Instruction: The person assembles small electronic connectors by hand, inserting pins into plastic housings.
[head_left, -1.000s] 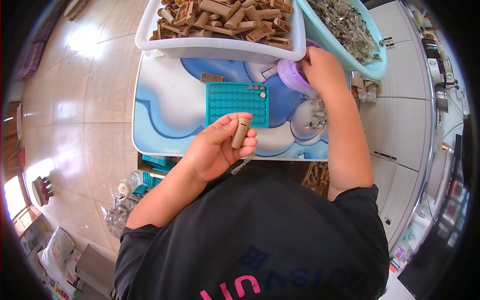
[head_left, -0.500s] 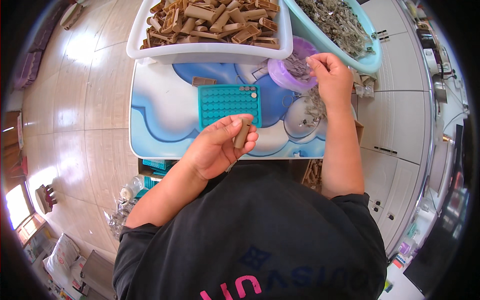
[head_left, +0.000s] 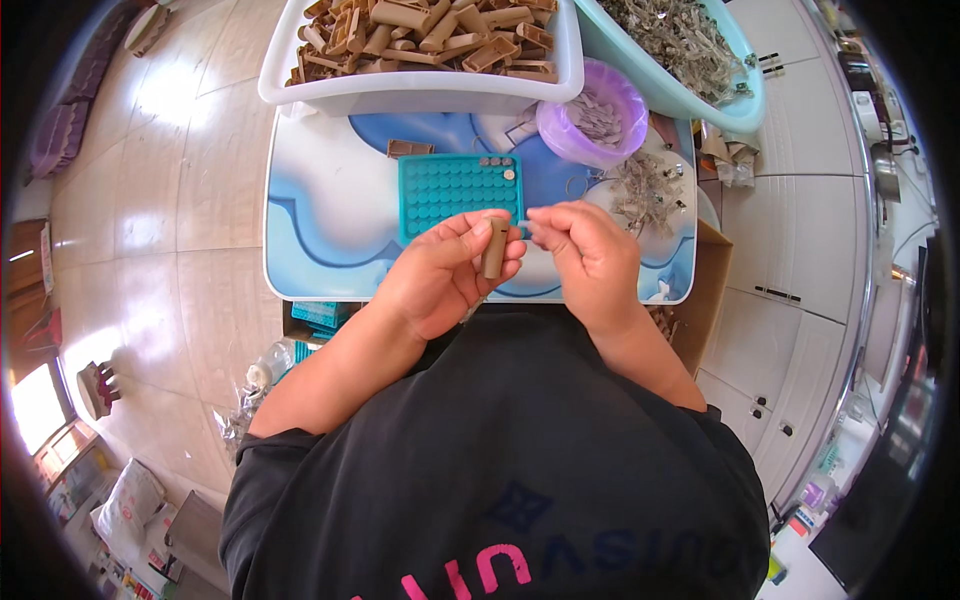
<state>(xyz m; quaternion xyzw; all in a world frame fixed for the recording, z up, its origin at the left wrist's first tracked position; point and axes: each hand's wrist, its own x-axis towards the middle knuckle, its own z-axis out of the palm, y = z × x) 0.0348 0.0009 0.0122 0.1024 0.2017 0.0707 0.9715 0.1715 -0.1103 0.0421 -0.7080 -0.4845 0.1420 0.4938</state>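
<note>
My left hand (head_left: 432, 268) is closed around a brown plastic casing (head_left: 494, 254), short and rounded, with a small dark slot near its top, held upright between thumb and fingers. Close on its right, my right hand (head_left: 598, 262) pinches a small grey piece (head_left: 528, 229), too small and blurred to name. Just beyond the hands lies a turquoise tray (head_left: 445, 195) with rows of round pockets; a few small metallic pieces sit at its far right corner. A purple bowl (head_left: 639, 118) of flat grey pieces stands farther right.
A white bin (head_left: 420, 96) heaped with brown casings stands at the far edge. Beside it is a pale turquoise tub (head_left: 742, 112) of metallic parts in clear film. One loose casing (head_left: 410, 149) and a loose pile of small parts (head_left: 645, 190) lie on the blue-and-white table (head_left: 330, 215).
My right hand has come from the purple bowl back toward me and left, beside the casing, with a small grey piece in its fingertips. My left hand keeps hold of the casing.
</note>
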